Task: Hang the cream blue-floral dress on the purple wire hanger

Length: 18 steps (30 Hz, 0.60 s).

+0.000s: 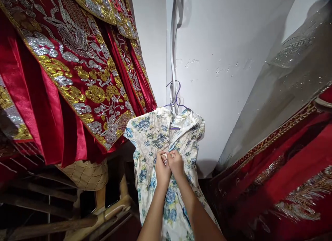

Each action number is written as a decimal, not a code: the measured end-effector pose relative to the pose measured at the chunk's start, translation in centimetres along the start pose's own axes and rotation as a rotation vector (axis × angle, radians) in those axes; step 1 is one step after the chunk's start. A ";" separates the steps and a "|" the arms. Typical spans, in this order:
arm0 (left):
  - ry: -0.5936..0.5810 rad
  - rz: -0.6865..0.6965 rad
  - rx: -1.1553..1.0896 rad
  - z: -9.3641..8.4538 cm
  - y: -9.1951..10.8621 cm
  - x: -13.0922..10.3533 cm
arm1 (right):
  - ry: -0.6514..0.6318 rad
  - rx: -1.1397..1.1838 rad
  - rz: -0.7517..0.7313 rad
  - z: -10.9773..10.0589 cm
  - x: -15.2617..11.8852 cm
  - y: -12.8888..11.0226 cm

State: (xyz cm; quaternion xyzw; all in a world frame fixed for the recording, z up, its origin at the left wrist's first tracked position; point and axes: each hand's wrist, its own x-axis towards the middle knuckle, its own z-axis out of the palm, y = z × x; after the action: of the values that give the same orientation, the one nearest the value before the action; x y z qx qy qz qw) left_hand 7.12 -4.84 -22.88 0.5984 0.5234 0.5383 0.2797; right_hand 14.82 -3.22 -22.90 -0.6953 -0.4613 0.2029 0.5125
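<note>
A white dress (147, 165) with blue and green flowers hangs on a thin purple hanger (177, 92). Its back or front opening is parted at the neck, the right-hand flap folded outward. At the lower end of this opening, my left hand (163, 165) pinches the fabric edge. Close against it, my right hand (175, 163) is closed on the other side of the opening. The fingers of both hands are bent and pressed together. Whether a zip pull or fastener lies between them is hidden.
Red satin garments (77, 78) with gold and silver embroidery hang at the left. Below them stands a wooden chair (111, 213) with a quilted beige cushion (88, 173). A white strap (172, 51) runs down the white wall (212, 61). Sheer sparkling fabric and a red beaded garment (290, 172) fill the right.
</note>
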 end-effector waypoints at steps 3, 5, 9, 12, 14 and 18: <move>0.004 0.029 -0.033 -0.3 -0.4 0.0 | 0.024 0.006 -0.006 0.5 -0.6 0.3; -0.003 0.040 -0.045 -0.4 -0.6 -0.2 | 0.029 0.010 -0.021 0.4 -0.9 0.4; -0.009 0.030 -0.047 -0.3 -0.3 -0.6 | 0.013 0.012 -0.054 0.0 -1.0 0.8; -0.005 0.016 -0.059 0.0 0.1 -0.8 | 0.032 0.012 -0.055 -0.4 -1.1 1.0; -0.011 0.007 -0.062 0.1 0.2 -0.9 | 0.044 0.021 -0.049 -0.7 -1.3 1.2; -0.008 0.004 -0.052 0.2 0.2 -1.0 | 0.014 0.051 -0.064 -1.2 -1.7 1.0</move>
State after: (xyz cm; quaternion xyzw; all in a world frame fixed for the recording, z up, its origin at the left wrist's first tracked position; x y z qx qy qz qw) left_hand 7.52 -5.72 -23.11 0.5941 0.5068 0.5499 0.2964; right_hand 15.32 -5.34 -23.68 -0.6681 -0.4745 0.1932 0.5395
